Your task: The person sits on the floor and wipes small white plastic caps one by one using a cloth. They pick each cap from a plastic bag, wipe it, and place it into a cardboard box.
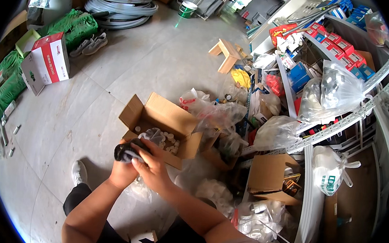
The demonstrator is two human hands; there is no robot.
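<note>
A dark grey and black cloth item (130, 151), perhaps a glove, is between my two hands. My left hand (123, 170) is under it and partly covered by it, so I cannot tell whether it is worn or held. The fingers of my right hand (152, 167) grip its right side. Just beyond my hands, an open cardboard box (173, 115) stands on the floor. Inside it lie several small white cylindrical fittings (169, 140) and a grey cloth item (153, 135).
Plastic bags (222, 113) and a second cardboard box (267, 174) crowd the right side beside metal shelving (343, 126). A small wooden stool (226, 54) stands farther off. Coiled pipe (121, 8), a red-and-white box (49, 62) and green sacks (7, 88) are on the left.
</note>
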